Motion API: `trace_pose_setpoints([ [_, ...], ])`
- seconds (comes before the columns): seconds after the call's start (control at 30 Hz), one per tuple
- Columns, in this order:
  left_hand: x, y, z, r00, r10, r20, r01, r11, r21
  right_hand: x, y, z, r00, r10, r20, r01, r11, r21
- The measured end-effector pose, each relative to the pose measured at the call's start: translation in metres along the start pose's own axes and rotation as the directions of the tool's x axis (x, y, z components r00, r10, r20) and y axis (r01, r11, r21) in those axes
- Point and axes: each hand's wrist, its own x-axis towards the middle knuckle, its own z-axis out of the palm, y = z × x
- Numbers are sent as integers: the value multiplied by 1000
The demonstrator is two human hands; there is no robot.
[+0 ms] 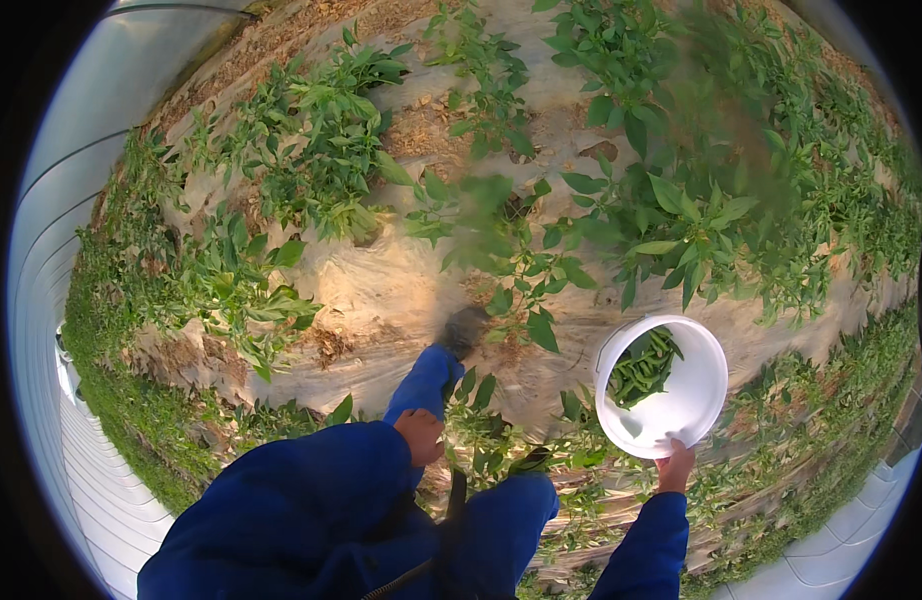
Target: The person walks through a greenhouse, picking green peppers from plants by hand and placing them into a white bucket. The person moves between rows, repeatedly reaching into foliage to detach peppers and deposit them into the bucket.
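My right hand (675, 466) grips the near rim of a white plastic bucket (693, 405), its thumb over the edge. The bucket tilts so that its inside faces me. A small heap of green peppers (644, 369) lies against its left inner wall. My left hand (421, 437) is curled beside my blue-trousered leg (425, 381). Its fingertips are turned away, so whether it holds anything is hidden. Ahead of both hands, a leafy pepper plant (532, 289) grows through pale plastic mulch film (378, 274).
Rows of bushy pepper plants (333, 127) (693, 217) stand ahead on both sides. Low plants (498, 450) grow around my legs. Dry brown litter (427, 135) shows through gaps in the film. A ribbed plastic greenhouse wall (63, 195) curves along the left.
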Motion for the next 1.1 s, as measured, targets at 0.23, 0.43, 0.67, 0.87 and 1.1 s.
trace_pose_setpoints([
  [0.23,32,24,-46,998,-64,1,64,997,-48,134,32,-29,986,-167,22,155,953,261],
  [0.43,77,59,-72,971,-212,-109,195,970,-147,159,52,30,977,-90,196,90,996,6],
  [0.67,135,48,-184,870,-185,-457,66,962,-264,13,47,85,954,-63,294,146,952,-267],
  [0.87,287,-18,-294,889,19,-458,74,980,184,-119,31,154,464,-259,847,849,404,-341],
  [1.1,388,-63,-290,998,-46,-51,68,785,616,-147,49,187,559,-226,798,802,393,-451],
])
